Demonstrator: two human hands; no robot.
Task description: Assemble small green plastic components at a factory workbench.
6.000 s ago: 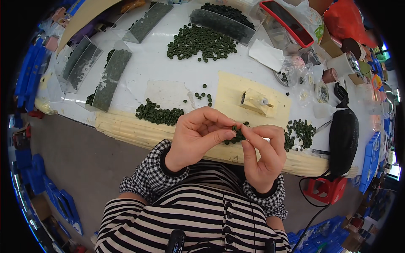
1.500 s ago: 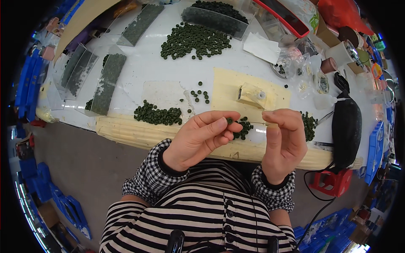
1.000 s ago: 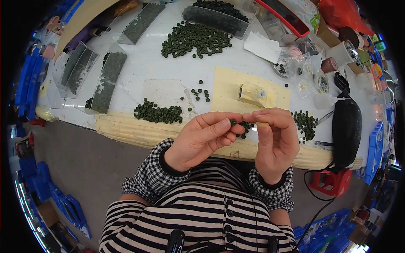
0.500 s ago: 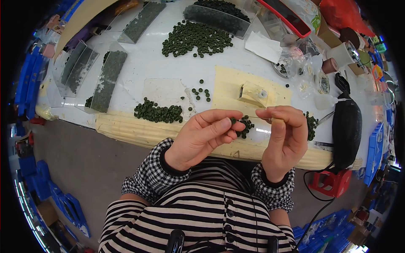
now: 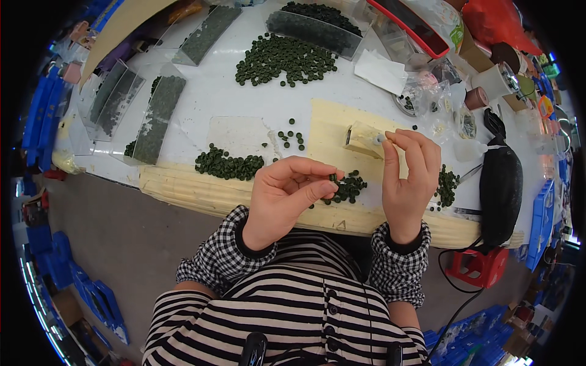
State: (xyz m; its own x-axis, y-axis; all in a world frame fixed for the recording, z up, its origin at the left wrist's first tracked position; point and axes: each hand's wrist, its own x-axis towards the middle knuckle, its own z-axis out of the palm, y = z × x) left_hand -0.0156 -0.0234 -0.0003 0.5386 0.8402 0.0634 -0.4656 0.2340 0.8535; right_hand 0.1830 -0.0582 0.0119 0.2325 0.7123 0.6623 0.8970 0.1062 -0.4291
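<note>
My left hand (image 5: 282, 198) is closed in a pinch on a small dark green round bead (image 5: 332, 178) between thumb and forefinger. Close by its fingertips lies a small heap of similar beads (image 5: 352, 186) on the table. My right hand (image 5: 410, 183) is raised, thumb and forefinger together at the pale tip of a small block wrapped in cream tape (image 5: 362, 139). Whatever is between those fingers is too small to make out. Under the block, a yellow sheet (image 5: 323, 113) is stuck to the white tabletop. Another bead heap (image 5: 447, 186) sits right of my right hand.
More green beads lie in a left heap (image 5: 229, 165) and a large far pile (image 5: 284, 59). Clear trays (image 5: 160, 119) of beads stand at the left. A red-edged phone (image 5: 415, 30), white tissue (image 5: 379, 72) and black pouch (image 5: 502, 189) are around the right side.
My right hand has moved up and away from the left hand to the taped block's tip. My left hand has shifted slightly left and down, still pinching the bead.
</note>
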